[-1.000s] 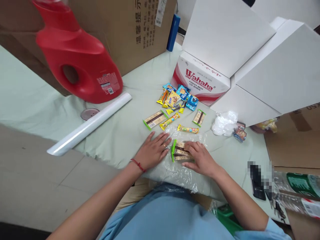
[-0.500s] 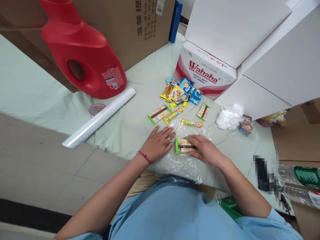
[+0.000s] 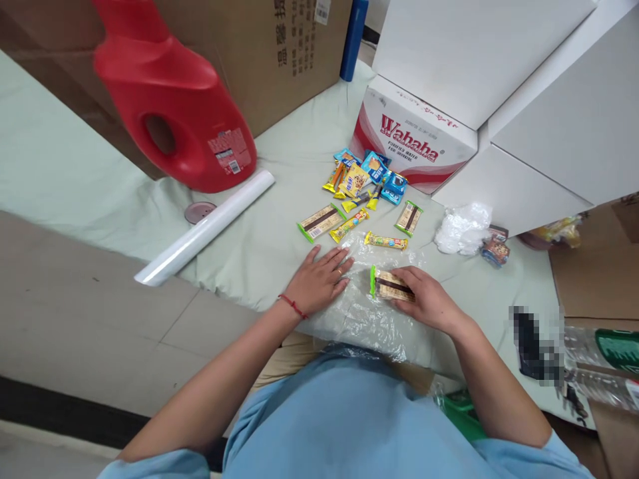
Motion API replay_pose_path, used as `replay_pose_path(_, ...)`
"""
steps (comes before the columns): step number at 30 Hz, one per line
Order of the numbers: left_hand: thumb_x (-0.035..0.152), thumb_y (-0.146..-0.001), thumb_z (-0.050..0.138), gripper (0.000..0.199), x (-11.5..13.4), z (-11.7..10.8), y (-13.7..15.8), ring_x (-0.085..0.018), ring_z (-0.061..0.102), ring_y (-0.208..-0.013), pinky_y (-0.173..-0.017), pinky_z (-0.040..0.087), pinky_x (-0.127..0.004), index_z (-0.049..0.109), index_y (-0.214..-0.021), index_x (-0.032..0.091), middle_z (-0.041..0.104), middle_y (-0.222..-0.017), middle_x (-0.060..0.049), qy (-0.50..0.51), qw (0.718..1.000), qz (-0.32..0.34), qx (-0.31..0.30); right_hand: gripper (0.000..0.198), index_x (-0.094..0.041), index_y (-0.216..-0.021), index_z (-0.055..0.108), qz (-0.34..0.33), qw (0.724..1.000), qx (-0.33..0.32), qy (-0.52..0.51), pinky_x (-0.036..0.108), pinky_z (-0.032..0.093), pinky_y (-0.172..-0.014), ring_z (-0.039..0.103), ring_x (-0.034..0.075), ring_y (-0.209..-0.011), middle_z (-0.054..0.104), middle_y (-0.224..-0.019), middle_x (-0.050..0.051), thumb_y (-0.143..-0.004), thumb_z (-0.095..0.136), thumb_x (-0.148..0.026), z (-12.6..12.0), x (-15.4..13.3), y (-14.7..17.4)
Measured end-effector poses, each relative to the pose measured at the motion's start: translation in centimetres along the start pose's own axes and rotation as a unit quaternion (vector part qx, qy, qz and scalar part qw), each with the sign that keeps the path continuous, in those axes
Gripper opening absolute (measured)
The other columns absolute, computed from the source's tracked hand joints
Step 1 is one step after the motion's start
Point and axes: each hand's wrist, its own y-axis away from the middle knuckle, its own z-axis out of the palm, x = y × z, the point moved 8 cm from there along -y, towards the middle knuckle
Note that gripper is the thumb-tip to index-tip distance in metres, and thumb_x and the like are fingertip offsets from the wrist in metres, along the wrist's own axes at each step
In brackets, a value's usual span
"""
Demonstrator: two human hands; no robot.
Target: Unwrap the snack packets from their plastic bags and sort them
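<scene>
My right hand (image 3: 428, 298) grips a wrapped wafer snack (image 3: 387, 285) with a green-edged wrapper and a dark stripe; its right end is hidden under my fingers. My left hand (image 3: 320, 279) lies flat with fingers stretched out, at the left edge of a clear plastic sheet (image 3: 367, 326) spread on the table. Just beyond my hands are a yellow snack stick (image 3: 386, 241), another yellow stick (image 3: 349, 226), and two more green-edged wafer snacks, a larger one (image 3: 322, 222) and a smaller one (image 3: 409, 218). Behind them is a pile of blue and yellow snack packets (image 3: 355, 179).
A red detergent jug (image 3: 194, 113) and a white roll (image 3: 204, 229) stand and lie at left. At the back is a Wahaba-style water carton (image 3: 409, 136). Crumpled white plastic (image 3: 463, 228) and small packets (image 3: 495, 253) lie right; plastic bottles (image 3: 606, 349) sit far right.
My right hand has moved slightly right with the wafer snack, away from my left hand. My left hand stays flat on the plastic. The whole view has shifted a little.
</scene>
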Motion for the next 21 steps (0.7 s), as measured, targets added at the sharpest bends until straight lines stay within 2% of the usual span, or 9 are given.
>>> replay_pose_path(3, 0.042, -0.105, 0.036, 0.049, 0.0, 0.2, 0.0, -0.023, 0.037, -0.151, -0.127, 0.014, -0.054, 0.047, -0.151, 0.028, 0.04, -0.163, -0.007, -0.008, 1.0, 0.001, -0.006, 0.056, -0.02, -0.139, 0.052, -0.015, 1.0, 0.009, 0.018, 0.039, 0.047, -0.099, 0.059, 0.028, -0.115, 0.062, -0.129, 0.013, -0.086, 0.069, -0.026, 0.1, -1.3, -0.9)
replay_pose_path(9, 0.043, -0.104, 0.04, 0.05, -0.7, 0.3, -0.2, -0.023, 0.039, -0.15, -0.127, 0.015, -0.053, 0.047, -0.151, 0.03, 0.041, -0.163, -0.005, -0.01, 1.0, -0.013, -0.025, 0.054, -0.017, -0.138, 0.054, -0.015, 0.994, -0.05, 0.098, 0.04, 0.044, -0.098, 0.057, 0.03, -0.118, 0.061, -0.129, 0.014, -0.085, 0.068, -0.022, 3.1, -1.6, -2.3)
replay_pose_path(16, 0.043, -0.103, 0.041, 0.05, -0.9, 0.5, -0.3, -0.025, 0.038, -0.151, -0.126, 0.017, -0.055, 0.048, -0.15, 0.029, 0.041, -0.163, -0.007, -0.011, 0.999, -0.024, -0.039, 0.045, -0.02, -0.129, 0.059, 0.009, 0.995, -0.034, 0.097, 0.039, 0.046, -0.094, 0.061, 0.03, -0.112, 0.065, -0.12, 0.013, -0.086, 0.071, -0.024, 2.9, -1.5, -2.4)
replay_pose_path(18, 0.044, -0.102, 0.043, 0.053, -1.3, 0.4, -0.4, -0.026, 0.037, -0.151, -0.126, 0.018, -0.057, 0.044, -0.153, 0.028, 0.039, -0.164, -0.009, 0.006, 0.999, -0.022, -0.048, 0.047, -0.022, -0.131, 0.058, 0.02, 0.995, -0.028, 0.091, 0.041, 0.046, -0.096, 0.061, 0.031, -0.115, 0.064, -0.125, 0.014, -0.086, 0.072, -0.024, 2.8, -1.3, -2.6)
replay_pose_path(21, 0.048, -0.099, 0.048, 0.065, -2.2, -1.1, -0.2, -0.026, 0.036, -0.152, -0.124, 0.026, -0.054, 0.035, -0.158, 0.024, 0.035, -0.166, -0.013, 0.077, 0.996, -0.022, -0.047, 0.056, -0.023, -0.142, 0.052, 0.008, 0.999, 0.0, 0.031, 0.045, 0.048, -0.102, 0.057, 0.032, -0.127, 0.052, -0.147, 0.016, -0.09, 0.071, -0.027, 2.3, -0.5, -1.4)
